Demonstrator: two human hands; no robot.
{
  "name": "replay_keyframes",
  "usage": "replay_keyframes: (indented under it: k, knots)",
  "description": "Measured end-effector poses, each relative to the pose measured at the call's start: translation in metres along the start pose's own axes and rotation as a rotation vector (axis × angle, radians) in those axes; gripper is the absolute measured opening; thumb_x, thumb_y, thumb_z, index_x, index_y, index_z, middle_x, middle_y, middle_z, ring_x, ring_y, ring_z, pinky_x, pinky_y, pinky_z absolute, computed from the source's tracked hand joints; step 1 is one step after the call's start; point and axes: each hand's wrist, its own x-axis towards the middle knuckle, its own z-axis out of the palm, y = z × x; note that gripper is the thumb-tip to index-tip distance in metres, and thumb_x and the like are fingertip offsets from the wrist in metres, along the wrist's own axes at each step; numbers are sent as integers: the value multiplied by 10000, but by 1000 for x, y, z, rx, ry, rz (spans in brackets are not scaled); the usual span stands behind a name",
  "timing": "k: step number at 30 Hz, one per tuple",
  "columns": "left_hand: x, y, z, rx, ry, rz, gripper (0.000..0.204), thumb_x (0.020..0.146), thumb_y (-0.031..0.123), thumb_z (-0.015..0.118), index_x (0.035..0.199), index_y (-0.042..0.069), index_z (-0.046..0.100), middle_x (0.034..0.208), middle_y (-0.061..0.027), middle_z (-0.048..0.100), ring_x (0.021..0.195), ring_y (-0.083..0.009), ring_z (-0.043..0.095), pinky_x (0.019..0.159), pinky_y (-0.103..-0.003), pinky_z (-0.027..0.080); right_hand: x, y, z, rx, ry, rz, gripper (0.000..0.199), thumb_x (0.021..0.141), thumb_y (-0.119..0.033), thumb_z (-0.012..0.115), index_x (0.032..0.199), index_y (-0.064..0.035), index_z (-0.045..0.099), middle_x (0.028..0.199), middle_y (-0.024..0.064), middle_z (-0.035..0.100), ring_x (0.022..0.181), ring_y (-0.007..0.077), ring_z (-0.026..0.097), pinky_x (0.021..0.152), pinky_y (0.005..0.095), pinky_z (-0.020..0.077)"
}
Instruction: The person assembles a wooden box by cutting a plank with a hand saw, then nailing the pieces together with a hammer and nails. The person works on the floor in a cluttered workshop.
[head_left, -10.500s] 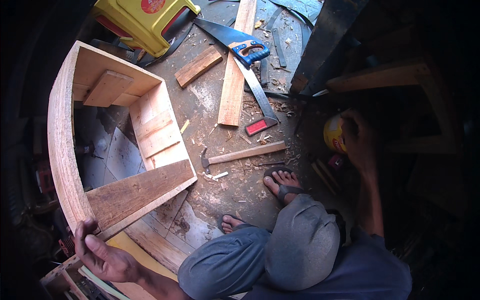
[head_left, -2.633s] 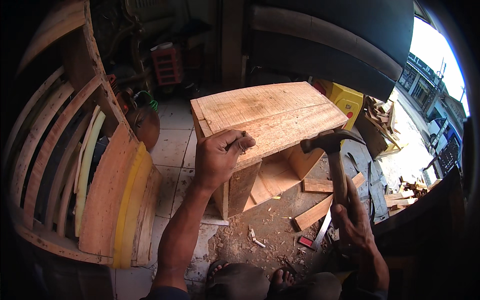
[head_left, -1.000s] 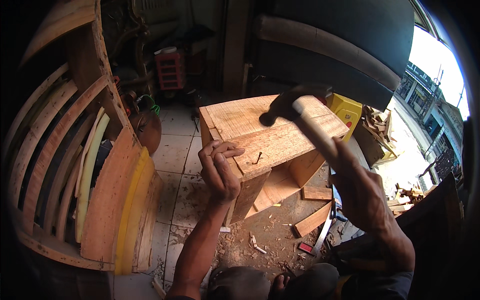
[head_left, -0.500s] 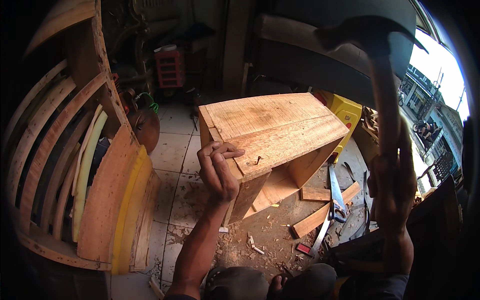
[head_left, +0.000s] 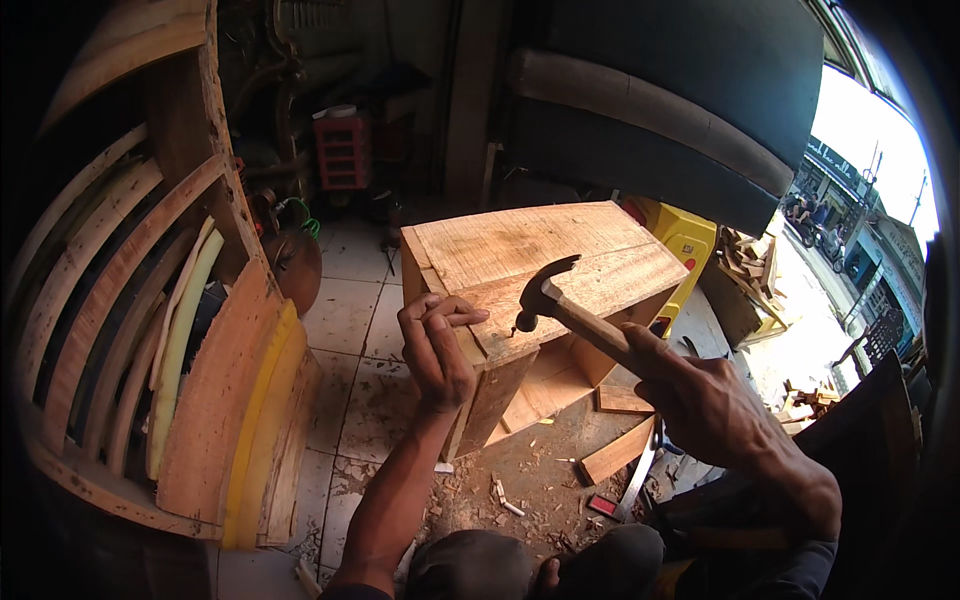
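A box of bare wooden boards (head_left: 545,245) stands on the floor before me, its open side facing right and toward me. My left hand (head_left: 437,350) grips the box's near left corner, fingers bent over the top edge. A bent, dark nail (head_left: 514,328) sticks up from the top board just right of those fingers. My right hand (head_left: 690,385) is wrapped round the wooden handle of a claw hammer (head_left: 590,322). The hammer's striking face is at the nail, with its claw pointing up and right; whether it touches the nail I cannot tell.
A slatted wooden frame (head_left: 75,290) fills the left side. Wood offcuts (head_left: 618,452), shavings and a partly hidden handsaw (head_left: 640,480) lie on the floor right of the box. Behind stand a yellow plastic piece (head_left: 690,238) and a red crate (head_left: 342,150). A street shows at far right.
The hammer has swung down and left from its raised position at upper right to the nail, my right hand lowering with it. My left hand stays at the box's corner.
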Motion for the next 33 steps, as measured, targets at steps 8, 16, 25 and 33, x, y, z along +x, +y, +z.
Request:
replay_keyframes:
  k: [8,16,25,33]
  knots:
    - [-4,2,6,-41,-11,-40,223,1118,135,275,1233,-29,375,909,-202,690,841,-245,741,847,-340,553,0,15,29,-49,-2,-72,558,992,-98,629,1491,-81,380,799,202,695,587,335,690,481,458,509]
    - [1,1,-5,-38,4,-49,255,1123,184,234,1234,-7,362,891,-187,670,811,-240,728,818,-340,554,5,9,35,-219,65,-197,485,1001,-16,535,1460,-59,380,674,81,553,502,176,549,447,363,456]
    - [-1,0,-3,-47,-11,-45,235,1114,145,241,1234,-11,370,916,-194,677,816,-233,725,839,-346,539,5,15,43,-64,-33,-152,674,975,-78,641,1555,-157,306,771,224,681,615,367,696,537,490,529]
    - [1,-4,2,-27,-24,19,210,1094,76,292,1247,-34,386,906,-210,668,820,-261,733,776,-357,597,9,9,57,18,57,-219,574,972,-67,640,1480,-96,375,771,211,667,567,380,669,490,491,511]
